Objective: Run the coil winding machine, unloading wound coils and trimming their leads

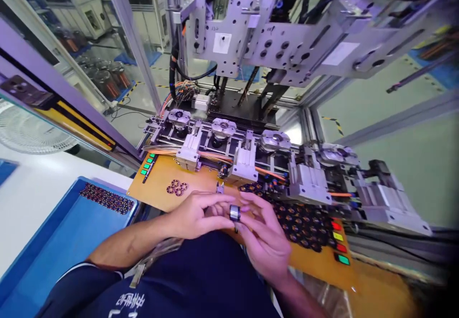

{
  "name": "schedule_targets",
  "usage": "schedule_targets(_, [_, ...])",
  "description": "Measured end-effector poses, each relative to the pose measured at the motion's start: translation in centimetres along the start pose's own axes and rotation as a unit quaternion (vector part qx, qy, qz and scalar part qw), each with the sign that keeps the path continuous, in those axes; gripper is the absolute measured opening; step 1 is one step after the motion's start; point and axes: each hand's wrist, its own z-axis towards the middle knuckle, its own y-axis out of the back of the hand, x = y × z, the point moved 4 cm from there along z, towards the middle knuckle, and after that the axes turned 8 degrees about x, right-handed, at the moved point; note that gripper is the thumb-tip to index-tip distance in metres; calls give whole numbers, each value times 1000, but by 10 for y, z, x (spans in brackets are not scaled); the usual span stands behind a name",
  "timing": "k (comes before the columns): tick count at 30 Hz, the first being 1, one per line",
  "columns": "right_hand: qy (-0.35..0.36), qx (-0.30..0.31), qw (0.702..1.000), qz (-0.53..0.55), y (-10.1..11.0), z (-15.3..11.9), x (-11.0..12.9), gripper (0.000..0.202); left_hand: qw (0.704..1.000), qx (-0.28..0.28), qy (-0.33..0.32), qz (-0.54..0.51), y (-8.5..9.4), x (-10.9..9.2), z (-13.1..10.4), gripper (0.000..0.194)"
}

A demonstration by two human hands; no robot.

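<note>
Between my two hands, in front of my chest, a small cylindrical metal part with dark edges is held. My left hand comes from the left, its fingers closed toward the part's left side. On the other side, the fingertips of my right hand pinch it. Just beyond my hands, the pointed tips of a small tool stick up. Several dark ring-shaped pieces lie on the orange-yellow work surface to the left. Many dark round parts are packed to the right of my right hand.
A machine with metal fixtures spans the far edge, below a large metal plate. A blue tray with small rings stands at left. Lit buttons line the right edge; a frame post rises at left.
</note>
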Motion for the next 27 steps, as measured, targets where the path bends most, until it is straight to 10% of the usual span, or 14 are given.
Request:
schedule_targets(11, [-44, 155, 973, 167, -11, 66, 4, 13, 976, -165, -68, 122, 28, 8, -15, 39])
schedule_targets(20, [120, 156, 968, -157, 18, 219, -69, 19, 868, -390, 56, 303, 54, 113, -96, 39])
schedule_targets(27, [147, 213, 939, -226, 2, 230, -98, 26, 844, -420, 120, 310, 48, 149, -109, 42])
